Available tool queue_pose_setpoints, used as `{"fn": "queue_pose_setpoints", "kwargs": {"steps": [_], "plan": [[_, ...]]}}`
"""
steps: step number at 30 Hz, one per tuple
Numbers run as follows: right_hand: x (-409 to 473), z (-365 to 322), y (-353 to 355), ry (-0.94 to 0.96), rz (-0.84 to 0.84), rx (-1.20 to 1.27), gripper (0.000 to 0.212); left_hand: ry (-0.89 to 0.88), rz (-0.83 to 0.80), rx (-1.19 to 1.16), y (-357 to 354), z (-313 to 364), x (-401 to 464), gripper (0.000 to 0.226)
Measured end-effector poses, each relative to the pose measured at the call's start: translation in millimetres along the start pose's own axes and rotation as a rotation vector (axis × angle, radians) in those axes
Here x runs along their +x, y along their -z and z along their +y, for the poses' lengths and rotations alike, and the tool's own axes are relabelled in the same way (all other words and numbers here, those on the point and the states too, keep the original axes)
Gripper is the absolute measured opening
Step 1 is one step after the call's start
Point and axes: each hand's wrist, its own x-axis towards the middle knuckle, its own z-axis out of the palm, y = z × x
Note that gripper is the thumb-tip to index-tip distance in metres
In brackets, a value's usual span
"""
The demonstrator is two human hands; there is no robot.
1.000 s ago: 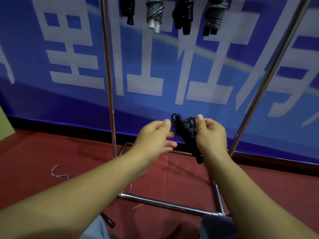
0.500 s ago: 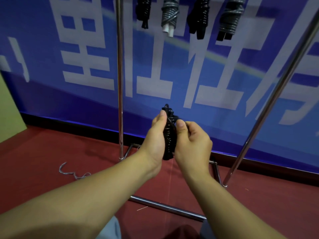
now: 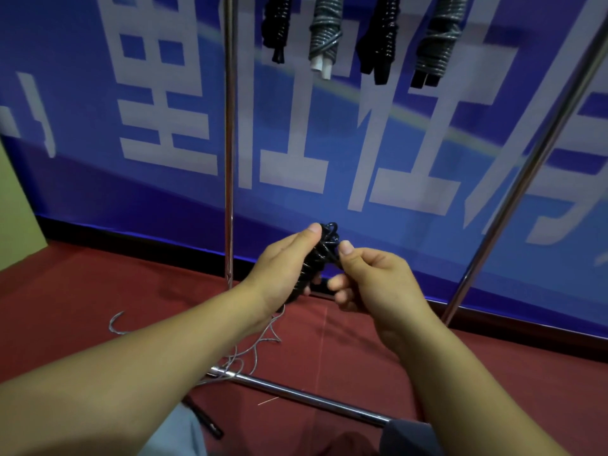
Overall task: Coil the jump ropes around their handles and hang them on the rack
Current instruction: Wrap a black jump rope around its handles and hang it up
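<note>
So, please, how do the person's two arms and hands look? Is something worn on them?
Both forearms are bare up to the bottom edge of the picture: no sleeve shows. The left hand and the right hand wear no glove, ring, watch or bracelet. The thumbnails that show are short and unpainted.

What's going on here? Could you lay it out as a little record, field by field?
Setting: red floor, blue banner behind
Left hand: grips the black coiled rope
Right hand: pinches the bundle near its top
Rack: metal, upright poles and a floor bar
Already hung: four coiled ropes, two black, two grey
On the floor: loose grey rope, uncoiled
</note>
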Motion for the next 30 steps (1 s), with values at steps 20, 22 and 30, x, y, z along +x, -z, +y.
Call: {"fn": "queue_pose_setpoints", "kwargs": {"steps": [20, 22, 30], "plan": [[5, 2, 16, 0.169, 0.094, 0.043, 0.01, -0.021, -0.118, 0.113, -2, -8, 3, 0.02], [4, 3, 17, 0.239, 0.092, -0.026, 0.013, -0.023, -0.103, 0.106, 0, -9, 4, 0.02], [4, 4, 14, 0.322, 0.08, 0.035, 0.007, 0.002, -0.129, 0.158, 2, -13, 4, 0.021]]}}
